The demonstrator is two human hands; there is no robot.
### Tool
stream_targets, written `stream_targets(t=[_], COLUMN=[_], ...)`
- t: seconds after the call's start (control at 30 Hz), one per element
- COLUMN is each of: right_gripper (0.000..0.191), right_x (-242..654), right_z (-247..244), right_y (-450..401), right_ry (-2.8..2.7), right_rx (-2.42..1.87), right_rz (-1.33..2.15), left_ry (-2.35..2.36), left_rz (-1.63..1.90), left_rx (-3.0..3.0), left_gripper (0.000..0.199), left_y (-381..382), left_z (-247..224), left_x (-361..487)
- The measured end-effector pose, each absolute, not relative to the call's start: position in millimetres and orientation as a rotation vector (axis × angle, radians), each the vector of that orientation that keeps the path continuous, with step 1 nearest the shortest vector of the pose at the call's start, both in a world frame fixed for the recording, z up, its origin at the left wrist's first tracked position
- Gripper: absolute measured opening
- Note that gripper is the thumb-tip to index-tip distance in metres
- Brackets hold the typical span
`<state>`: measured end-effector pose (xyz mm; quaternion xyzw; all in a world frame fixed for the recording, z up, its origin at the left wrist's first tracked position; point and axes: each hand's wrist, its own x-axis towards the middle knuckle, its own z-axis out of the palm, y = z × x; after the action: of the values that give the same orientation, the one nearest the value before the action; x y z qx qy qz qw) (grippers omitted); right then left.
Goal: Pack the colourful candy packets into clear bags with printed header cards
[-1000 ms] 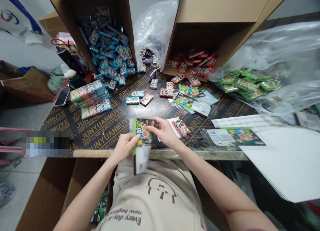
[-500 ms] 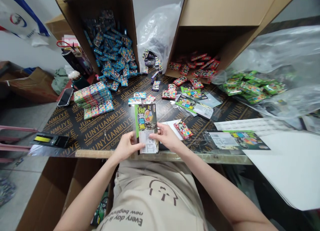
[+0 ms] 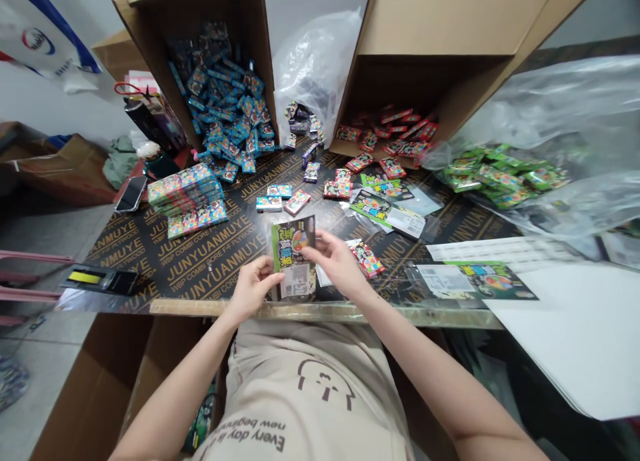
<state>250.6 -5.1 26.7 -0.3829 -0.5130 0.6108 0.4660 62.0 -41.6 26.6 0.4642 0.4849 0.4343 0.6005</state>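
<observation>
A green and black printed packet [image 3: 295, 258] is held upright over the table's front edge. My left hand [image 3: 254, 286] pinches its left side between thumb and fingers. At its right side my right hand [image 3: 336, 261] grips it, the thumb lying across the printed front. Partly behind my right hand lies a red candy box [image 3: 369, 258] on a white sheet. Beyond the packet are blue boxes [image 3: 270, 203] and a red-and-white box [image 3: 297, 202]. Flat printed packets [image 3: 380, 211] lie to the right, with another [image 3: 475, 280] farther right.
Open cartons hold blue boxes [image 3: 230, 108] and red boxes [image 3: 410, 131]. Between them, a clear bag [image 3: 317, 54] holds purple boxes. Stacked bundles [image 3: 187, 198] and a phone [image 3: 131, 194] are at left. Green packs [image 3: 510, 171] and white sheets [image 3: 575, 334] are at right.
The packet's top has tipped and dropped a little toward me. My right hand has shifted up along its right side, and my left hand has moved slightly up.
</observation>
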Motion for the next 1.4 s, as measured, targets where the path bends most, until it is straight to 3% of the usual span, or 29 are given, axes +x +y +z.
stream_targets(t=[0.13,0.23,0.33,0.57,0.73,0.93,1.13,1.4], right_gripper=[0.026,0.039,0.047,0.02,0.03,0.009,0.009,0.012], right_x=[243.7,238.9,234.4,216.6,207.9,217.0,242.9,253.5], right_z=[34.2,37.5,45.8,60.9,57.2,56.7,57.0,66.8], right_y=[-6.3,-8.9,-7.6,-3.9,-10.1,-6.1,-10.7,-13.4], right_ry=[-1.266,-1.257,-1.156,-0.924,-0.856,-0.902,-1.29,-1.417], right_rx=[-1.003,-0.968,-0.927,-0.943,-0.891,-0.847,-0.893,-0.961], right_rz=[1.294,1.271,1.28,1.386,1.401,1.418,1.125,1.136], left_ry=[1.145,1.111,1.071,0.986,1.03,1.141,1.313,1.381], left_rz=[1.098,1.171,1.1,1.355,1.353,1.365,1.335,1.104], left_rx=[1.096,1.06,1.063,0.707,0.484,0.953,1.887,1.671], left_gripper=[0.029,0.04,0.036,0.041,0.027,0.023,0.008,0.013], left_y=[-37.1,-35.3,-38.1,-42.3,-28.6,-25.5,-37.1,-23.8], left_z=[23.3,22.5,21.5,46.3,60.8,71.5,94.1,104.4], left_x=[65.4,67.1,71.5,93.2,91.9,73.0,62.1,54.7])
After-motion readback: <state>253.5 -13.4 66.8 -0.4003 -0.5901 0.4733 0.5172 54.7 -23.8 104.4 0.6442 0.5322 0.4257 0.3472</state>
